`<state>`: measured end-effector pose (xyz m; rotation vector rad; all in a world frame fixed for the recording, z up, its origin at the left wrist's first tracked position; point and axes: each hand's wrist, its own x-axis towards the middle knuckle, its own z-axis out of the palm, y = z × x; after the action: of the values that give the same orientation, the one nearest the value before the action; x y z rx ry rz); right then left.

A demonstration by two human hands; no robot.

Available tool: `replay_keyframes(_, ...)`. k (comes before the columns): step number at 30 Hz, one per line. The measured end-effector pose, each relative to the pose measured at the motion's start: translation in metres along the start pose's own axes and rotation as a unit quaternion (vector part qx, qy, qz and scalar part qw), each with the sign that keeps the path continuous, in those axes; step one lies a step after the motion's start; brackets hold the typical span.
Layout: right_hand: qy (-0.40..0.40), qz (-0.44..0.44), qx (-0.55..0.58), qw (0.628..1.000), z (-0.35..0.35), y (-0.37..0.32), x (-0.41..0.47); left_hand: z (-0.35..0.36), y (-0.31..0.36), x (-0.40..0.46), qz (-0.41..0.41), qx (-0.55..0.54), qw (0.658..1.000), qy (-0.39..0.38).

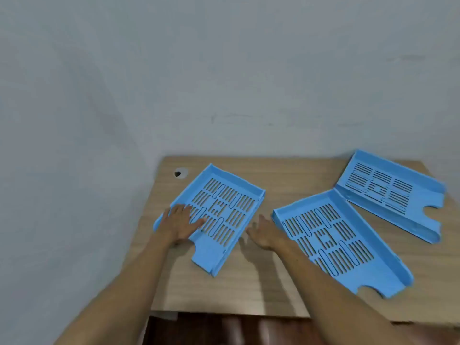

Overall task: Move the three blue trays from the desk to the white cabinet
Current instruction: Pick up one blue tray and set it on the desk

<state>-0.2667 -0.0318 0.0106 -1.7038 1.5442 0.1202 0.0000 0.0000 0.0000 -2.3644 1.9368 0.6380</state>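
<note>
Three blue slotted plastic trays lie flat on a light wooden desk (251, 290). The left tray (224, 210) sits angled near the desk's left edge. My left hand (180, 224) rests flat on its near left corner, fingers spread over the slots. The middle tray (338, 242) lies to the right of centre. My right hand (263, 232) hovers open over the bare desk between these two trays, holding nothing. The right tray (390, 195) lies at the back right, touching the middle tray's far corner. No white cabinet is in view.
A pale wall (224, 83) rises directly behind the desk and along its left side. A round cable hole (180, 173) sits at the desk's back left corner. Dark reddish floor (224, 329) shows below the front edge.
</note>
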Motion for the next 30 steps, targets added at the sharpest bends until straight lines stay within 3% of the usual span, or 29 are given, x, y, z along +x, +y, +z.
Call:
replay_keyframes(7, -0.011, 0.042, 0.074, 0.996, 0.05, -0.007, 0.045, 0.012, -0.044, 0.045, -0.039, -0.036, 0.999, -0.005)
replay_keyframes(17, 0.044, 0.05, 0.233, 0.97, 0.064, -0.019, 0.055, 0.016, -0.066, 0.07, -0.122, -0.222, 0.967, 0.007)
replay_keyframes(22, 0.085, 0.033, 0.308, 0.947, 0.038, -0.02, 0.063, 0.007, -0.059, 0.055, -0.094, -0.201, 0.968, 0.114)
replay_keyframes(30, 0.179, -0.04, 0.374, 0.909, -0.028, -0.016, 0.05, -0.034, 0.012, 0.022, -0.064, -0.376, 0.905, 0.189)
